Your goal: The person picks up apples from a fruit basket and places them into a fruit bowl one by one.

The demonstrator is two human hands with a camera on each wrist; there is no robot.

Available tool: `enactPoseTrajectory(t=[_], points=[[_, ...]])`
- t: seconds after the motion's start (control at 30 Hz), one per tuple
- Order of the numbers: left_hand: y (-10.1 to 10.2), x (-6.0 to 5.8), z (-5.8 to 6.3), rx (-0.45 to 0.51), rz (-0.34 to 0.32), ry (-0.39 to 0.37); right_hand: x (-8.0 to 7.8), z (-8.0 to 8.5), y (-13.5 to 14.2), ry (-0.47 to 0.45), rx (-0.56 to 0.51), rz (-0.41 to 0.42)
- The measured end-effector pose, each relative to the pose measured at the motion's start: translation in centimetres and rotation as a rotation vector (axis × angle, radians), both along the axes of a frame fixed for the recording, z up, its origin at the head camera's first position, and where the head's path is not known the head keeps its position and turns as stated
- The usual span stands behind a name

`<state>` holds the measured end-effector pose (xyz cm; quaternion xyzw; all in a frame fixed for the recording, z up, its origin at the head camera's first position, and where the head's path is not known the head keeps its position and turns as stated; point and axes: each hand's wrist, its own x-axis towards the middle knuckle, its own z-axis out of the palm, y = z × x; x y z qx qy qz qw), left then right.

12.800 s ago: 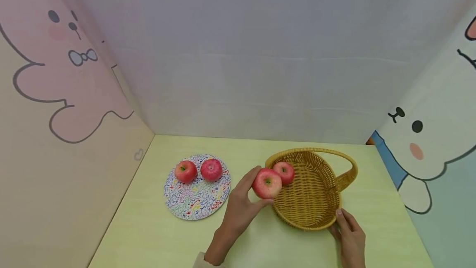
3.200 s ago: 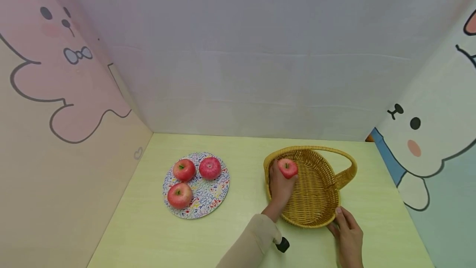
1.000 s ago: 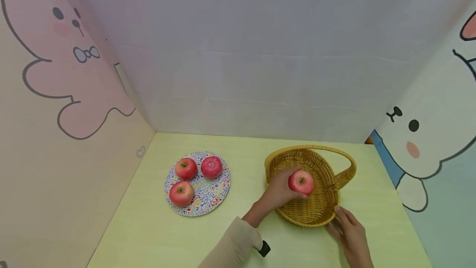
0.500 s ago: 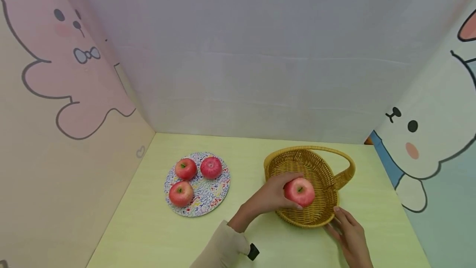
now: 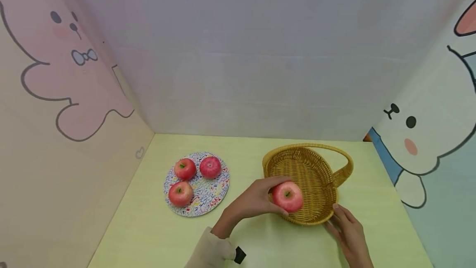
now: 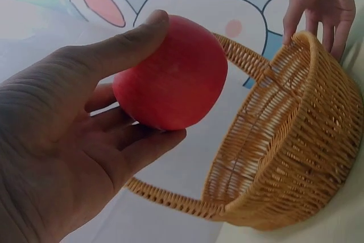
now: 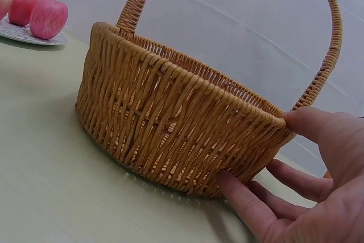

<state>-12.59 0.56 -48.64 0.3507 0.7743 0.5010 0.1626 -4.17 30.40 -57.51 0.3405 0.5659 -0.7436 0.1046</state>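
Observation:
My left hand (image 5: 260,197) grips a red apple (image 5: 288,197) between thumb and fingers, above the left front rim of the wicker basket (image 5: 316,218). In the left wrist view the apple (image 6: 176,78) is clear of the basket (image 6: 318,140), with the thumb on one side and the fingers on the other. My right hand (image 5: 349,235) holds the basket's front right side. Seen from the right wrist, its thumb lies on the rim and its fingers touch the woven wall (image 7: 170,123). No apple shows inside the basket.
A round patterned plate (image 5: 208,197) on the left of the pale table (image 5: 148,235) bears three apples: one at the back left (image 5: 185,169), one at the back right (image 5: 210,167), one in front (image 5: 180,194). The basket's handle (image 5: 316,146) arches over its back. Walls enclose the table.
One apple joined the other two on the plate between the oldest frame and 3.2 seconds ago. Since then my left hand has lifted another from the basket and drawn it left and nearer. The right hand stays.

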Motion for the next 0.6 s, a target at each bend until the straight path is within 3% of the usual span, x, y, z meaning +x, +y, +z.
enactPoseTrajectory(t=[0.3, 0.43, 0.6], points=[[-2.3, 0.6, 0.0, 0.111, 0.049, -0.011, 0.1, 0.2, -0.2, 0.007, -0.017, 0.014], [-2.8, 1.4, -0.5, 0.152, 0.127, -0.053, 0.2, 0.2, -0.2, 0.019, -0.019, 0.003], [-3.0, 2.5, -1.1, 0.183, 0.272, -0.094, 0.4, 0.2, -0.3, 0.03, -0.033, -0.028]])
